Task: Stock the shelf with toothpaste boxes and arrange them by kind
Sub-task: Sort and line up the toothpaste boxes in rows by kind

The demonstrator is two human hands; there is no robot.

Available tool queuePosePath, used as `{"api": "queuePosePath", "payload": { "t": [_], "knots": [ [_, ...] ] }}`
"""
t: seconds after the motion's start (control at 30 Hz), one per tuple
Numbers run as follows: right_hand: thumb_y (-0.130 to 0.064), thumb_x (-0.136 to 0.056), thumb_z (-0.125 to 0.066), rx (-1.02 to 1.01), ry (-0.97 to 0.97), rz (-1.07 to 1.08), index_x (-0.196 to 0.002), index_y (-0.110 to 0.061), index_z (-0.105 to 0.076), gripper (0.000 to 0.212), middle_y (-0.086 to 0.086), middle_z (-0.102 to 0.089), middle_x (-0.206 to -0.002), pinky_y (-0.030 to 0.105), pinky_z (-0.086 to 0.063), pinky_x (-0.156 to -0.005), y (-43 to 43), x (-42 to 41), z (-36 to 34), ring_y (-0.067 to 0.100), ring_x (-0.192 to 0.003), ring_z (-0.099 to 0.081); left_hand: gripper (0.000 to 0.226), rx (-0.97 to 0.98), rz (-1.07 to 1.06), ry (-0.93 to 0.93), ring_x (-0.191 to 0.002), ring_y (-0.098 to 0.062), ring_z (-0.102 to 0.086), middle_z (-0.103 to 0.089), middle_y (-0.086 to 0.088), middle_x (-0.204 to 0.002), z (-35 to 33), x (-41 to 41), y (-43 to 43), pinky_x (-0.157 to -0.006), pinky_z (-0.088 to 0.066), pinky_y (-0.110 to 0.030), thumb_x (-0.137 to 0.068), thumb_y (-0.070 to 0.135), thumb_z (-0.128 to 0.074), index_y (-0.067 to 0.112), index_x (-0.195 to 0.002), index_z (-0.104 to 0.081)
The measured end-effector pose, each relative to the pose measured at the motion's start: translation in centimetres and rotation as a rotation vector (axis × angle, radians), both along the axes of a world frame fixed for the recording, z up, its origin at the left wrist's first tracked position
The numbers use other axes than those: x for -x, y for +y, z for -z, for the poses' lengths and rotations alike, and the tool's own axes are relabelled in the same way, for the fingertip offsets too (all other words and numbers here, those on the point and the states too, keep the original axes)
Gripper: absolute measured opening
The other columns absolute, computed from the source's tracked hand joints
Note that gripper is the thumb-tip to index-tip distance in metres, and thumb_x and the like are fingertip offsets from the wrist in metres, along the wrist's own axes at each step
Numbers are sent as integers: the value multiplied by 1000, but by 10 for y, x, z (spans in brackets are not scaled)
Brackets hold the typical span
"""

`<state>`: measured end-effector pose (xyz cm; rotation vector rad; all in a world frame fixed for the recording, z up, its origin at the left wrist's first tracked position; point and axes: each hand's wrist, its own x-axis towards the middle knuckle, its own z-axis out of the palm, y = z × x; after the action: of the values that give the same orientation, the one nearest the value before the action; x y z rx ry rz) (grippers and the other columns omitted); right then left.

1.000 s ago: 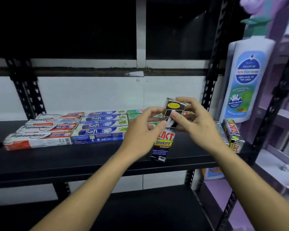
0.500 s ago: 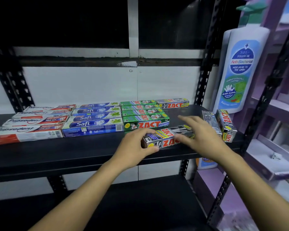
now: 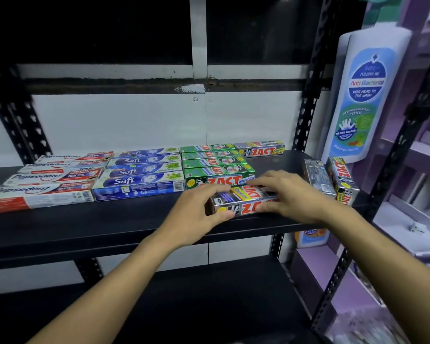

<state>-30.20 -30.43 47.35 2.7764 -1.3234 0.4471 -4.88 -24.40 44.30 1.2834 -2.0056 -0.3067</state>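
Your left hand [image 3: 199, 214] curled round the left end of the glossy silver-and-black cardboard Zact box [image 3: 243, 203], thumb on its front face. Your right hand [image 3: 291, 197] pinched the other end. The box lay flat under your fingers [image 3: 261, 180] on the smooth black metal shelf [image 3: 109, 219]. Just beyond them sat green rectangular Zact cartons [image 3: 219, 170], and left of those, blue Safi cartons [image 3: 139, 175].

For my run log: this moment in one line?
left hand, right hand: grip silver Zact box; on shelf; before green Zact boxes
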Motion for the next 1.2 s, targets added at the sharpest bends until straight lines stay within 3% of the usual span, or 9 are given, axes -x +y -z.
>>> {"api": "queuePosePath", "payload": {
  "t": [0.1,0.2,0.37,0.53,0.77,0.87,1.0,1.2],
  "knots": [
    [-52,-84,-66,130,2,14,-142,-38,-45,64,-5,-55,-129,48,-43,-96,-1,8,-20,21,-117,-50,71,101,-69,44,-119,4,-50,-54,19,-137,-6,9,-7,-100,-44,-22,-83,53,-71,37,-146,-42],
    [-42,-84,-71,213,33,80,-142,-30,-48,64,4,-57,-126,46,-44,-94,-11,22,-36,28,-113,-52,74,104,-132,-14,-129,-7,-45,-49,14,-145,-11,18,-23,-104,-39,-32,-87,66,-58,38,-150,-31],
    [-28,-84,-74,169,51,221,-144,-24,-46,65,7,-54,-125,43,-41,-96,-49,52,-42,28,-115,-46,65,146,-217,-325,-140,-16,-36,-44,6,-152,-7,16,-58,-116,-22,-39,-97,68,-31,33,-152,-34],
    [-34,-88,-69,197,141,361,-144,-25,-44,62,7,-51,-130,45,-36,-100,-93,67,-40,30,-116,-45,54,211,-348,-427,-138,-15,-39,-48,10,-149,3,11,-76,-118,-18,-40,-99,59,-33,34,-143,-48],
    [-28,-91,-61,173,294,413,-140,-30,-47,51,5,-53,-128,51,-32,-103,-146,51,-23,30,-121,-47,46,113,-381,-440,-145,-12,-29,-39,12,-155,9,9,-83,-118,-12,-35,-103,48,-34,37,-146,-44],
    [-8,-88,-51,127,291,466,-123,-28,-57,40,6,-58,-120,55,-39,-100,-159,35,-12,31,-115,-53,44,103,-388,-414,-144,-11,-31,-42,13,-153,9,9,-84,-118,-13,-33,-103,46,-37,36,-144,-47],
    [-4,-86,-49,27,263,525,-123,-21,-60,43,12,-60,-122,45,-51,-93,-169,8,-2,35,-110,-59,43,101,-390,-402,-141,-11,-35,-46,13,-150,8,10,-84,-118,-16,-34,-102,46,-41,35,-142,-50],
    [-17,-95,-53,11,129,680,-121,-16,-58,26,10,-63,-122,48,-32,-108,-180,-13,14,33,-116,-56,42,86,-389,-409,-141,-11,-35,-46,14,-150,6,11,-82,-117,-16,-34,-102,46,-40,36,-142,-50]
  ]
}}
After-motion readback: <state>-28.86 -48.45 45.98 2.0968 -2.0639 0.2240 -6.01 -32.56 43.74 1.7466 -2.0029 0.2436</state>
